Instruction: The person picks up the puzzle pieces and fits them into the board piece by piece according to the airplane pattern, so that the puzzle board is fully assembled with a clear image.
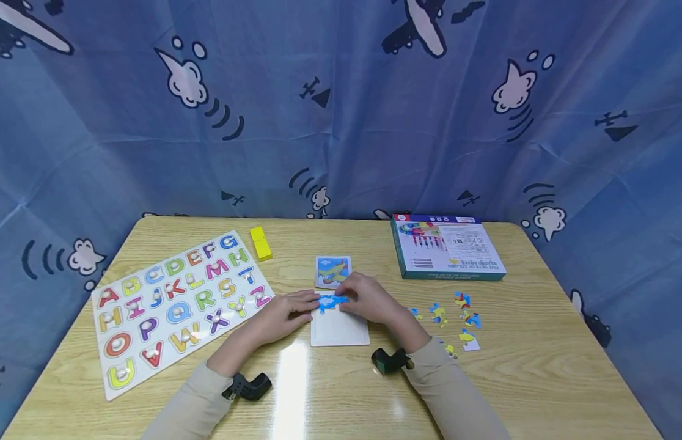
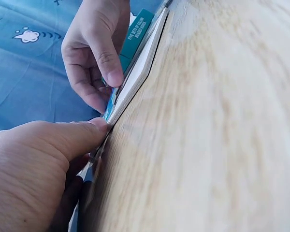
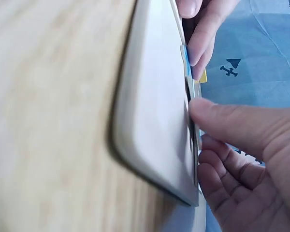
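Note:
A white puzzle board (image 1: 340, 333) lies flat on the table, with joined blue jigsaw pieces (image 1: 328, 301) along its far edge. My left hand (image 1: 283, 316) reaches in from the left, its extended fingers touching the pieces at the far left corner and its thumb (image 2: 94, 126) at the board's edge. At the right end of the blue row, my right hand (image 1: 370, 299) pinches a jigsaw piece between thumb (image 3: 203, 110) and curled fingers; most of that piece is hidden. Just beyond the board lies a picture card (image 1: 332, 269) showing a yellow airplane, partly covered by the right hand.
Loose jigsaw pieces (image 1: 439, 313) are scattered right of the board, some behind the right forearm. A flat green-edged box (image 1: 451, 247) lies at the back right. At the left are an alphabet peg board (image 1: 181, 311) and yellow blocks (image 1: 261, 243). A blue curtain (image 1: 341, 122) hangs behind the table.

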`<action>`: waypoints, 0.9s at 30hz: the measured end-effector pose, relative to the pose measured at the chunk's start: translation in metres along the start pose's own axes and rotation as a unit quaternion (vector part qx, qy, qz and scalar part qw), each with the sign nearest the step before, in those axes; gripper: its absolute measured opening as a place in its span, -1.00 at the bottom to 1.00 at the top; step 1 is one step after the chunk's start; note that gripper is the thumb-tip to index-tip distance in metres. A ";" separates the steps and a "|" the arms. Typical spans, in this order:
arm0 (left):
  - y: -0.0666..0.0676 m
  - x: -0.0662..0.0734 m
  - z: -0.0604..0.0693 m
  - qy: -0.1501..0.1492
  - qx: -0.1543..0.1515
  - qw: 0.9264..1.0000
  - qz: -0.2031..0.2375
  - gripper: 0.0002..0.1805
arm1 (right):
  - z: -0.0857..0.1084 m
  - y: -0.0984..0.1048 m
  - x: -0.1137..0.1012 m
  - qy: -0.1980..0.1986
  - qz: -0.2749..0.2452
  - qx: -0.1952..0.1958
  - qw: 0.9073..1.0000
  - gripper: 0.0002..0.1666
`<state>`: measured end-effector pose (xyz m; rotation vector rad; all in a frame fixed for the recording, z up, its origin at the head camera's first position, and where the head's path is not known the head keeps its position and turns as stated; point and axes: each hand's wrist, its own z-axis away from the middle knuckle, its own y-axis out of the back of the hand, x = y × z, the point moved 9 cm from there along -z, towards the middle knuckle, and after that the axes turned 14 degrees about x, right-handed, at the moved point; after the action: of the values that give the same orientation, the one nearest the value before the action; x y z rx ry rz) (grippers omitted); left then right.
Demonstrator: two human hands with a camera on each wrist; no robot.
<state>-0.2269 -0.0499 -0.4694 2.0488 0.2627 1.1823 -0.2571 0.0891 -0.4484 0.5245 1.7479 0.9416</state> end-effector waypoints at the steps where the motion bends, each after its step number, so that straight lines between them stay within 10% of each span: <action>1: 0.000 0.000 0.000 -0.002 0.000 1.000 -0.002 -0.61 | 0.000 0.000 0.000 -0.001 0.005 -0.001 1.000 -0.76; 27: -0.009 0.021 -0.016 -0.067 -0.021 0.997 -0.015 -0.58 | 0.002 -0.004 0.006 -0.001 -0.013 -0.010 1.000 -0.67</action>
<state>-0.2268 -0.0248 -0.4568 2.0695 0.2017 1.0180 -0.2574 0.0912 -0.4552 0.4885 1.7377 0.9388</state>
